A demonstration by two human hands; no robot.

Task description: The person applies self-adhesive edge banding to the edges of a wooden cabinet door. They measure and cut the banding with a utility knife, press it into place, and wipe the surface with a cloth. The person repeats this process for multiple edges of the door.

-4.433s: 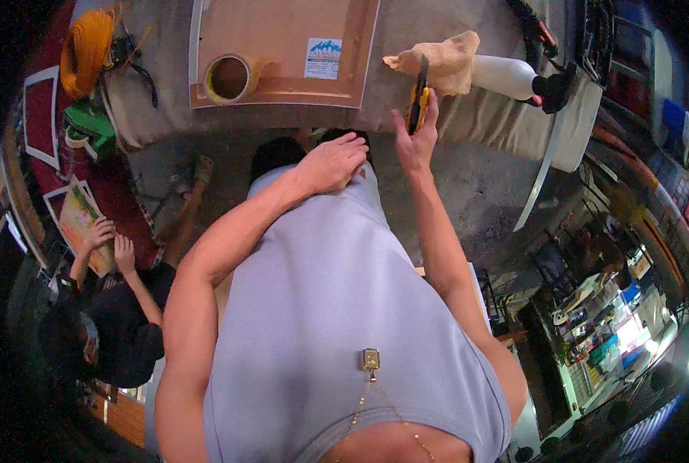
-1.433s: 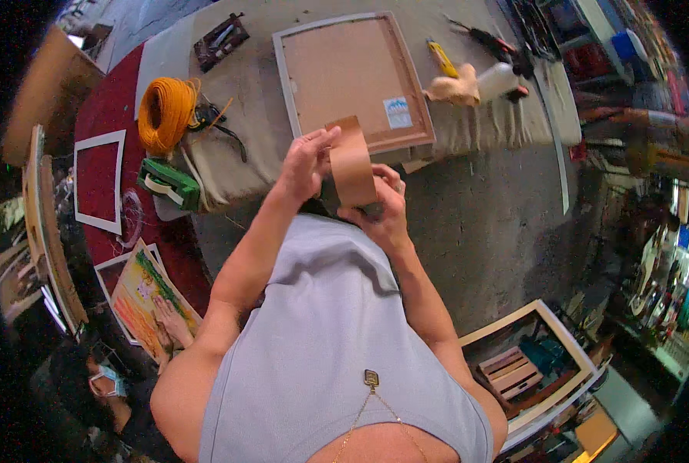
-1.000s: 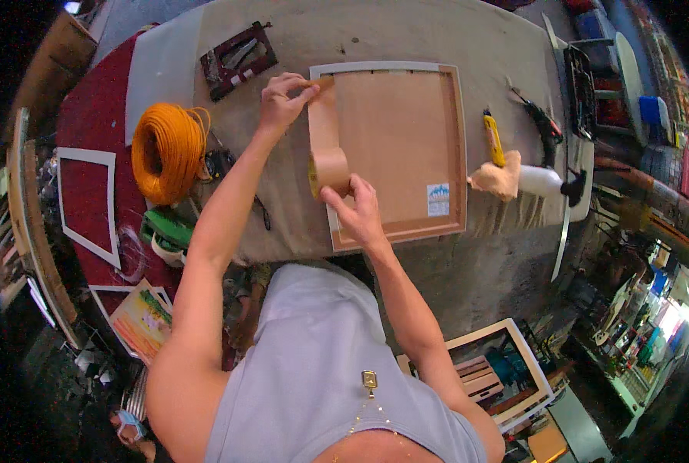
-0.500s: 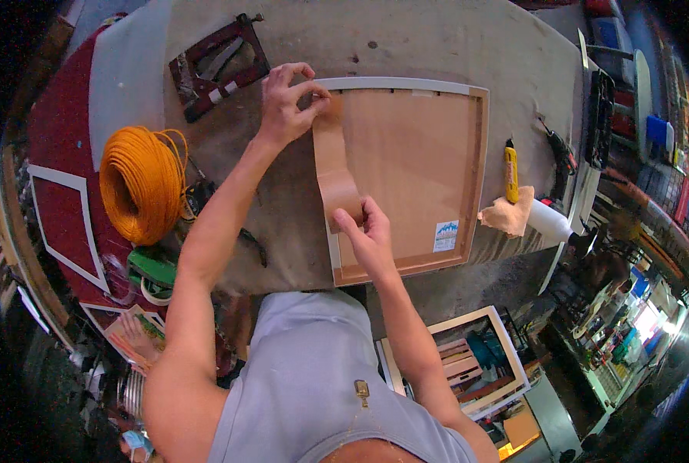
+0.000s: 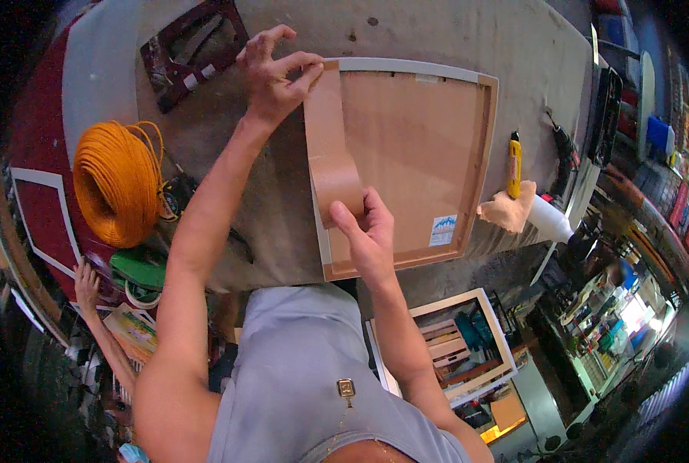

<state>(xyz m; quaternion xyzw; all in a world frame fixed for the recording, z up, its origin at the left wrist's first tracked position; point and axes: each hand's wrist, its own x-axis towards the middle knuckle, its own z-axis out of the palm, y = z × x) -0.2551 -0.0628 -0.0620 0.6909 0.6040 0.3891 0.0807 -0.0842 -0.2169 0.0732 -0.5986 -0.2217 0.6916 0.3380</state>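
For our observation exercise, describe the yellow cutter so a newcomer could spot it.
On the covered table, find the framed board. Right of it, by a crumpled tan cloth and white bottle, lies the cutter: slim and bright yellow, unlike either neighbour.

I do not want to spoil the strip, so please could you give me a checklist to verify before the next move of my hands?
1. Left hand at the far end of the tape strip: ok, fingertips at the frame's far left corner.
2. Right hand holding the tape roll: ok.
3. Strip running along the left side of the picture frame: ok.
4. Strip stuck flat: cannot tell.
5. Near part of that side covered: not ok, white edge shows bare nearer than the roll.
6. Utility knife off the frame: ok, it lies to the right, by the rag.
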